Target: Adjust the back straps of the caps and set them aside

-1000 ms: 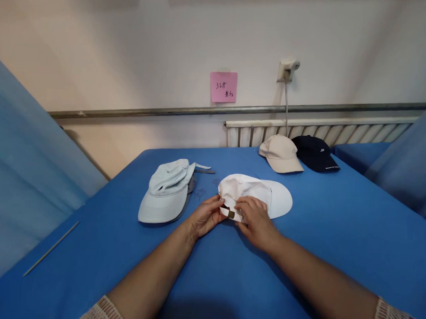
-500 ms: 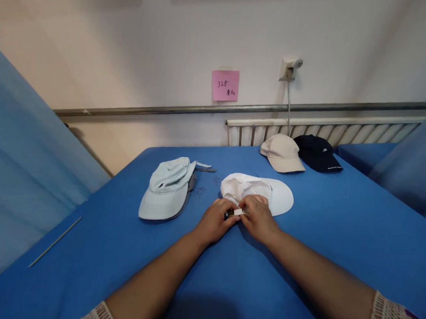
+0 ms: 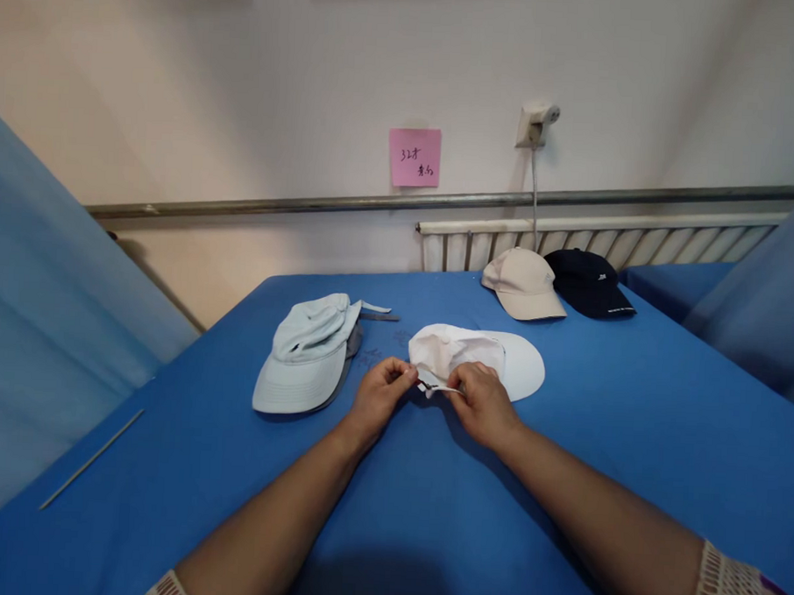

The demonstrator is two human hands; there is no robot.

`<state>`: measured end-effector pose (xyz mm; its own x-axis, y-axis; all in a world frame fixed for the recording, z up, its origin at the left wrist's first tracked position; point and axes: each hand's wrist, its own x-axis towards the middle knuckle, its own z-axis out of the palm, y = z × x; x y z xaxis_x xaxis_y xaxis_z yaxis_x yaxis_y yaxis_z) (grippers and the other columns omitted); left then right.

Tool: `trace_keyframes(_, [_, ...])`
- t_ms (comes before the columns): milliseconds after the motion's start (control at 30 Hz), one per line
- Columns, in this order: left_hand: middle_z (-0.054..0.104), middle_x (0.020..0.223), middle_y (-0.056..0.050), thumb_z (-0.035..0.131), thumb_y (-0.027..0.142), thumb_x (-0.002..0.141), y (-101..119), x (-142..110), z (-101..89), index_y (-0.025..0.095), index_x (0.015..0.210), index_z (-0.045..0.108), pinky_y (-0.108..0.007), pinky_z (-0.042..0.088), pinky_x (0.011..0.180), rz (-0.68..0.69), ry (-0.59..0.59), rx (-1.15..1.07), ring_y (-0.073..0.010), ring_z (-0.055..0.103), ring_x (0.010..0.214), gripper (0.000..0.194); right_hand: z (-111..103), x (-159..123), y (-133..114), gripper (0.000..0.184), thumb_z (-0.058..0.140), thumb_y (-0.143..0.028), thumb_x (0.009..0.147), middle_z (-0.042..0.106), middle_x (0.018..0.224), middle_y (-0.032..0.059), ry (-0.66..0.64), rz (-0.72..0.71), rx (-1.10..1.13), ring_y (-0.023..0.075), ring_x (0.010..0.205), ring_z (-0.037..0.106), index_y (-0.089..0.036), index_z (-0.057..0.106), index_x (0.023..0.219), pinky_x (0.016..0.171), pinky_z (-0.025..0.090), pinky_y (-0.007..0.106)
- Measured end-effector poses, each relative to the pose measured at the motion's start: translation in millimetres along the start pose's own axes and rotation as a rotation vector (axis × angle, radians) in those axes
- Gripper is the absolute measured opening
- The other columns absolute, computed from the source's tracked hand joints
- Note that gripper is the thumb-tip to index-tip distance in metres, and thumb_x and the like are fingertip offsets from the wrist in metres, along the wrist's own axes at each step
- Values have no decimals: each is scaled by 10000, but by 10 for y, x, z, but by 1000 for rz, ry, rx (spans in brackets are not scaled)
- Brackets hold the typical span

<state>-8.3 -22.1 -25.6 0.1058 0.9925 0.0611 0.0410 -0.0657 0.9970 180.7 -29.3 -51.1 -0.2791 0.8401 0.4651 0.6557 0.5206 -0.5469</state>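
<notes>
A white baseball cap (image 3: 524,366) lies on its side on the blue-covered table, brim to the right and its hollow inside facing me. At the cap's near edge, my left hand (image 3: 378,395) pinches a small dark piece at the end of the cap's strap. My right hand (image 3: 483,402) is closed on the white strap (image 3: 438,388) a little to the right, its fingers partly over the cap's opening. Between the two hands a short stretch of strap shows. The exact form of the dark piece is too small to tell.
To the left, a pale blue cap (image 3: 305,364) rests on a grey cap (image 3: 354,341). A beige cap (image 3: 524,281) and a navy cap (image 3: 591,284) sit at the back right. A thin rod (image 3: 92,460) lies near the left table edge (image 3: 171,358). A radiator (image 3: 448,250) stands behind.
My left hand has drawn away to the left and slightly up from my right hand, widening the gap between them. My right hand keeps its place at the strap.
</notes>
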Motion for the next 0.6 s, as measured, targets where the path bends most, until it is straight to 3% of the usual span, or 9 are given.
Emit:
trace_keyframes(100, [656,856,-28,737,336,708,6,-17,-34,162,875,592,-285,447,771,73,-60,144,-153,591,796,282,-3,4,17,85,564,-124,797,604,793,21,44,21,35,205,811,521,-199,524,786,752,358,329])
trace_keyframes(233, [670,904,-24,718,281,739,-10,-44,-43,195,893,651,-336,412,854,246,-174,591,-192,571,895,189,-3,0,5,122,552,-87,761,599,786,19,100,48,83,208,819,525,-200,518,792,761,383,339])
trace_keyframes(300, [667,875,-18,669,257,786,-14,-41,-44,196,860,652,-338,404,838,299,-173,696,-192,564,878,97,-12,-11,-19,166,594,-115,761,618,876,33,81,12,129,220,881,535,-200,546,895,798,400,355])
trace_keyframes(433, [671,862,-13,627,189,811,21,-39,-54,195,842,640,-341,388,854,416,-190,773,-189,558,887,34,-51,-31,-70,466,724,-242,745,601,1136,63,21,-104,242,244,1065,522,-232,524,1166,896,405,389])
trace_keyframes(600, [682,930,-10,616,200,841,80,-87,-69,210,906,643,-336,376,897,502,-294,776,-175,560,924,71,-89,-32,-129,214,679,-211,807,644,964,25,-39,-144,196,214,935,571,-239,593,1002,844,387,374])
